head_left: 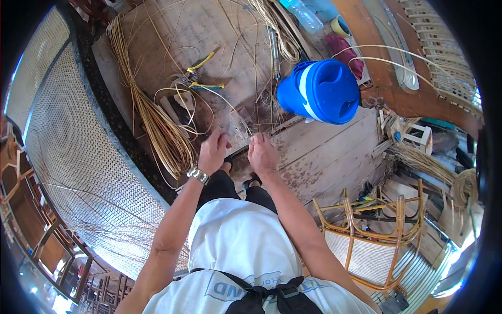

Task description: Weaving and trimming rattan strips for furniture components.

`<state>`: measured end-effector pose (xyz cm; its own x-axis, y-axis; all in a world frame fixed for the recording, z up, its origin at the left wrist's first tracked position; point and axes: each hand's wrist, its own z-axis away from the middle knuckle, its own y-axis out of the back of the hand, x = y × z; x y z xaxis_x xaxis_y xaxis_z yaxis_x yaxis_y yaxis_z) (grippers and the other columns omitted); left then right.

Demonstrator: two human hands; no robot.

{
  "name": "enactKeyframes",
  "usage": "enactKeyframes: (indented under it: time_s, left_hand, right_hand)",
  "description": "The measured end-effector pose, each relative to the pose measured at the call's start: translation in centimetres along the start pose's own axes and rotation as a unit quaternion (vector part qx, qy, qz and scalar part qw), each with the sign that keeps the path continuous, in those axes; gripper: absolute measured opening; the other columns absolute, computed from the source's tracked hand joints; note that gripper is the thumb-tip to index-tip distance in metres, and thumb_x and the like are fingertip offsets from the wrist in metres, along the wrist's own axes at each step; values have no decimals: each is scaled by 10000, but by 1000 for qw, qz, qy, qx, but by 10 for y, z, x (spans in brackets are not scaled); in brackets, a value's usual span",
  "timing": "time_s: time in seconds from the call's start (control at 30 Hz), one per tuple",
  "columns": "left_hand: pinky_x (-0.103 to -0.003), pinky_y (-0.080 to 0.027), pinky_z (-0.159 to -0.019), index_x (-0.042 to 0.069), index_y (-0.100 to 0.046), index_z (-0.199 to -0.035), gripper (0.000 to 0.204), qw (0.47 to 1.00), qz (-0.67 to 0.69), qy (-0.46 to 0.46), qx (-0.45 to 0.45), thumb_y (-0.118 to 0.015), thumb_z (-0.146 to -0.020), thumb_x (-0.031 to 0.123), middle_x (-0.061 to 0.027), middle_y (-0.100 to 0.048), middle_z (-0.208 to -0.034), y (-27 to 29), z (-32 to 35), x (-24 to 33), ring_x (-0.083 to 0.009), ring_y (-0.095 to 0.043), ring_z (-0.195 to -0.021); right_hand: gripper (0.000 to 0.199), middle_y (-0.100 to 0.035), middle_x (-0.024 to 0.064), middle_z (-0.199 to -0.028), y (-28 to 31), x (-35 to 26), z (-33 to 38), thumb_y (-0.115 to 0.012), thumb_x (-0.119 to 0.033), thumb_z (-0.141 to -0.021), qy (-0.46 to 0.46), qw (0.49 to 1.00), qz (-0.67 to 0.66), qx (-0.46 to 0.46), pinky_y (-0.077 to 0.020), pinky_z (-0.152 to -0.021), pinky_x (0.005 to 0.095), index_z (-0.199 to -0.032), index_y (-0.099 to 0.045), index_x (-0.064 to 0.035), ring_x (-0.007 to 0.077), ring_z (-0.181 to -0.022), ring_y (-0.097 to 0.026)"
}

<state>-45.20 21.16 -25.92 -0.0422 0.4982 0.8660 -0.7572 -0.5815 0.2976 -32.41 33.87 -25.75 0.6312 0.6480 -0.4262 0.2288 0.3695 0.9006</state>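
My left hand (pixel 213 153), with a metal watch on its wrist, is closed with the fingers curled in. Whatever it may hold is too small to make out. To its right, my right hand (pixel 262 153) is closed in a pinch at the end of a thin cane strand (pixel 228 101), which curves up and left across the work board. Beyond my hands lie yellow-handled pruning shears (pixel 197 75), spread apart on the board. A tied bundle of cane strands (pixel 149 110) rests to the left of my left hand.
A blue lidded water jug (pixel 319 91) stands right of my hands. Woven cane panel (pixel 89 131) curves along the left. A bamboo-framed chair (pixel 374 243) lies at the lower right. Another cane coil (pixel 280 31), a plastic bottle (pixel 303 15) and a tape roll (pixel 340 26) are at the back.
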Motion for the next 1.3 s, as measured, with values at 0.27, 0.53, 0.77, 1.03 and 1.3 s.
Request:
enactKeyframes:
  time_s: [0.27,0.53,0.77,1.03,1.3]
  left_hand:
    - [-289,-452,-504,-19,-584,-938,254,988,135,55,59,-650,-934,226,-58,-619,-665,-18,-42,0,-129,-570,-532]
    - [-259,-429,-493,25,-605,-924,234,967,246,54,39,-738,-855,205,-22,-615,-662,-15,-106,-9,-80,-555,-556]
    - [-224,-393,-447,58,-598,-932,226,954,281,104,20,-773,-838,164,14,-599,-700,-17,-98,5,-66,-497,-502]
    - [-217,-376,-432,72,-588,-968,313,949,303,82,18,-828,-786,159,33,-603,-692,-26,-113,-14,-57,-500,-499]
    - [-220,-398,-447,57,-550,-1015,367,931,358,66,-27,-822,-793,165,16,-608,-709,-23,-118,-14,-70,-530,-522]
  right_hand:
    - [101,-575,136,-912,-6,2,-1,-572,-143,-905,16,999,-17,25,-540,-593,452,-942,-502,-80,365,-702,-635]
    - [126,-551,135,-900,2,-7,0,-588,-112,-868,31,999,-26,19,-535,-586,460,-929,-484,-75,373,-712,-630]
    - [118,-554,135,-905,6,-4,0,-589,-124,-883,20,999,-21,38,-529,-586,460,-934,-495,-73,367,-726,-631]
    - [110,-546,138,-911,-3,0,2,-581,-132,-900,36,998,-8,54,-530,-599,450,-930,-494,-71,358,-743,-631]
    - [112,-534,136,-901,6,-8,1,-585,-113,-883,39,998,-1,54,-532,-619,437,-913,-487,-69,354,-758,-626]
